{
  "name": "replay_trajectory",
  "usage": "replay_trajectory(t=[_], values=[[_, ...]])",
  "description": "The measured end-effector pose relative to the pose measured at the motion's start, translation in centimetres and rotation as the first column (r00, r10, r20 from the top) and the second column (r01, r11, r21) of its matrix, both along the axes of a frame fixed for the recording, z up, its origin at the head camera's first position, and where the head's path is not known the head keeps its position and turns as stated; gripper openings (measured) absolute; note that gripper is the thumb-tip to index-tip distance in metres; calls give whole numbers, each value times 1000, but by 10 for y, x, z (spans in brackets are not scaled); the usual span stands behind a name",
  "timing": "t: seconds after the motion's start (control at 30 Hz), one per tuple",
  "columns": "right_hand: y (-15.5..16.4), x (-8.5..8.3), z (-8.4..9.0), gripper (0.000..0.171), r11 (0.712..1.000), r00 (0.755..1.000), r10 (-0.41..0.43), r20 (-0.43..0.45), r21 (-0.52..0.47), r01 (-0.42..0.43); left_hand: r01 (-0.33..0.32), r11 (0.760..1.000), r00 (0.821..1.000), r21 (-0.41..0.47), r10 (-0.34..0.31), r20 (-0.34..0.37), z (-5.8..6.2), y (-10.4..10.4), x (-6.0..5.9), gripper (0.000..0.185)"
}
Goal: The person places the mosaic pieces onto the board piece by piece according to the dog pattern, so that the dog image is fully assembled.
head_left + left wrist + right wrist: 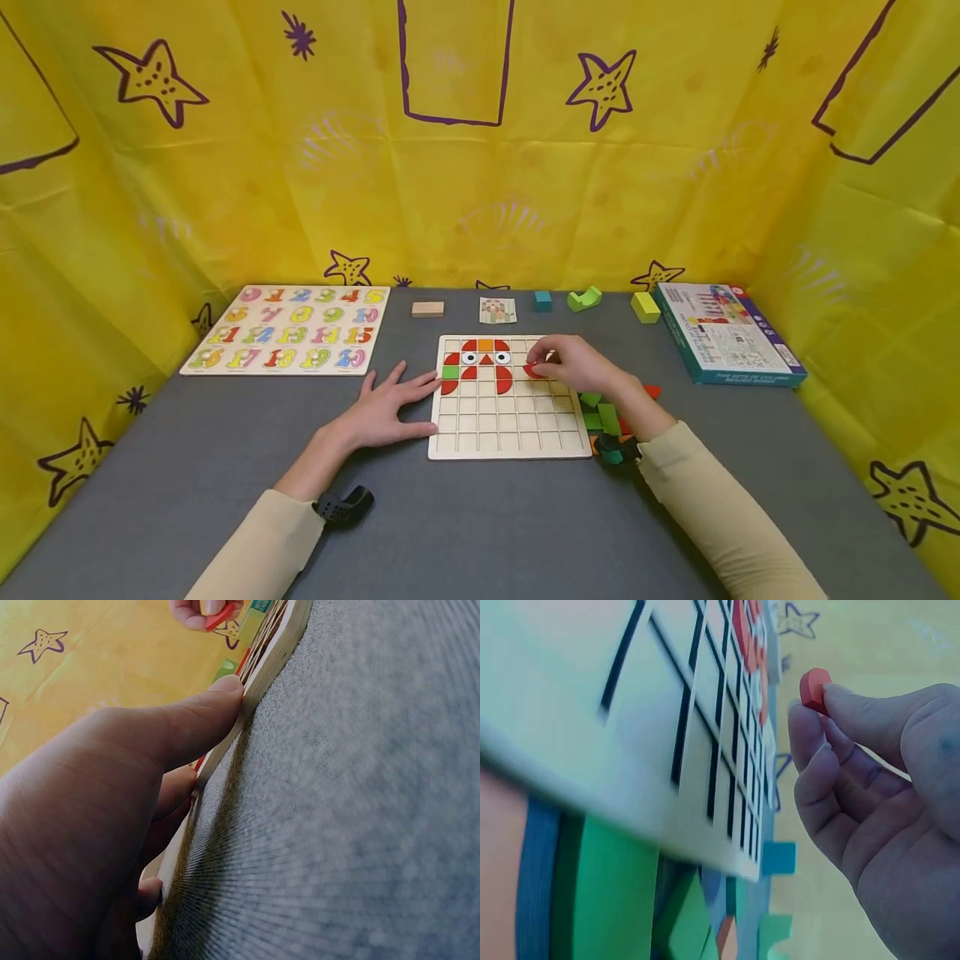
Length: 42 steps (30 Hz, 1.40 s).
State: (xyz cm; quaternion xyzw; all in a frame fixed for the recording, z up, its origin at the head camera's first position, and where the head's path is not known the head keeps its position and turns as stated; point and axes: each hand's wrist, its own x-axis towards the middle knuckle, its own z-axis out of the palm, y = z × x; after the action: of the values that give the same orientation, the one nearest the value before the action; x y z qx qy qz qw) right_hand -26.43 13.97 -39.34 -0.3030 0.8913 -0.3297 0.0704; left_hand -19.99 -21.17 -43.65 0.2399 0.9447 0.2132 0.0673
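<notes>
A wooden grid board (510,421) lies flat on the grey table, with red, green and orange tiles and two eye tiles (502,358) set in its upper left cells. My right hand (573,364) pinches a red quarter-round tile (815,688) between thumb and fingertips, above the board's upper right part. Along the board's left edge rests my left hand (386,410), its fingers spread and straight; in the left wrist view the thumb touches the board's rim (259,694).
Loose green, red and orange tiles (600,417) lie right of the board, partly under my right forearm. A number puzzle (292,329) sits at the left. Behind are a wooden block (427,309), picture card (497,311), blue cube (542,302), green arch (584,298), yellow block (645,307) and box (727,333).
</notes>
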Motion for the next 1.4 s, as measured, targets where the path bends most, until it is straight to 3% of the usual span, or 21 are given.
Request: replay_trajectory(t=[0.57,1.03,1.4], values=[[-54,8,1,6,998,995,61,74,-1,-61,-4,1000,1000,-15,5,22,1,2,-1,84],[-98,9,-2,3,994,997,70,24,86,-72,6,1000,1000,1,-6,-4,0,-2,0,82],[-107,9,-2,6,984,999,-6,31,177,0,6,1000,1000,2,-6,-6,-3,-2,-1,83]])
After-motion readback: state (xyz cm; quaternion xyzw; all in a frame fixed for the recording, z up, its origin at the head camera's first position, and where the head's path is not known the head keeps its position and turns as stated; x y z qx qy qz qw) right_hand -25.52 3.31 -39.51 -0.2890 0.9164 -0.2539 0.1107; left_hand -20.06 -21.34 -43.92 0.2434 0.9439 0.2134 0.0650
